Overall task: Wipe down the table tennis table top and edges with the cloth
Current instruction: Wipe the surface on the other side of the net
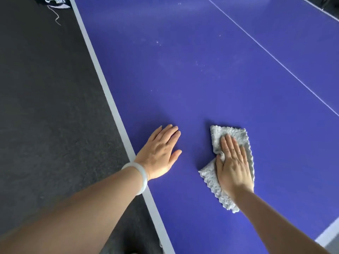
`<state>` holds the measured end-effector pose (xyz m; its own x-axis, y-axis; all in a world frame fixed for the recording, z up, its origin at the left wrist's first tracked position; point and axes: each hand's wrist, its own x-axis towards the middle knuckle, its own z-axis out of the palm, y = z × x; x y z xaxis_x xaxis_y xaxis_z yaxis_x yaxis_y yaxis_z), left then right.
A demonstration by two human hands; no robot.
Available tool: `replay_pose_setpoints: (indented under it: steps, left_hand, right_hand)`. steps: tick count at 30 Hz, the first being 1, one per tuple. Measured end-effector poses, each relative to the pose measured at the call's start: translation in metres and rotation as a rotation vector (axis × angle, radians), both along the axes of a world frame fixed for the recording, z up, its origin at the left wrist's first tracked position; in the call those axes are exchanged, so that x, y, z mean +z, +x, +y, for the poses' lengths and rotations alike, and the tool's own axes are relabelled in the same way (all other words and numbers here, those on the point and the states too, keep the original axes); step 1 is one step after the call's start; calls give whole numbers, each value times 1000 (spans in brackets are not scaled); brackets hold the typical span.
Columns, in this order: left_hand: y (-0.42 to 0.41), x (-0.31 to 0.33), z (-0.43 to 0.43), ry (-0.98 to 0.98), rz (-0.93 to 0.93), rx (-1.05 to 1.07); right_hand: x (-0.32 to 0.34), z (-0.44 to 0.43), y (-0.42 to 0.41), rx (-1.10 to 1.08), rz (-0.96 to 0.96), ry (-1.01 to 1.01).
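The blue table tennis table top (192,74) fills most of the view, with a white line (106,90) along its left edge. A grey fluffy cloth (234,136) lies folded on the blue surface near me. My right hand (232,165) presses flat on the cloth with straight fingers. To the left of it, my left hand (161,153) rests flat on the bare table beside the white edge line, a pale bangle (139,178) on its wrist. Faint dusty specks (158,43) show on the surface farther away.
Dark grey floor (45,107) lies left of the table. A black item with white print and a loose thread (56,2) sits at the top left by the edge. A thin white centre line (275,57) crosses the top; another white border (328,235) shows at bottom right.
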<state>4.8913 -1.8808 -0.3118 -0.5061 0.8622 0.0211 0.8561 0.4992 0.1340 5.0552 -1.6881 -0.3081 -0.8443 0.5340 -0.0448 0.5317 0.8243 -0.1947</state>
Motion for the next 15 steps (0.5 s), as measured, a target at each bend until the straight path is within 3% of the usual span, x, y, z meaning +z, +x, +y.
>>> replay_pose_setpoints:
  steps: [7,10,15]
  left_hand:
    - [-3,3,0,52,-33,4]
    - [-3,2,-3,92,-65,-3]
    - [-3,0,-6,117,-116,-15]
  right_hand:
    - [-4,28,-94,-232,7,-38]
    - [-3,-15,-89,-122,-12,-61]
    - [-3,-75,5,149,15,-28]
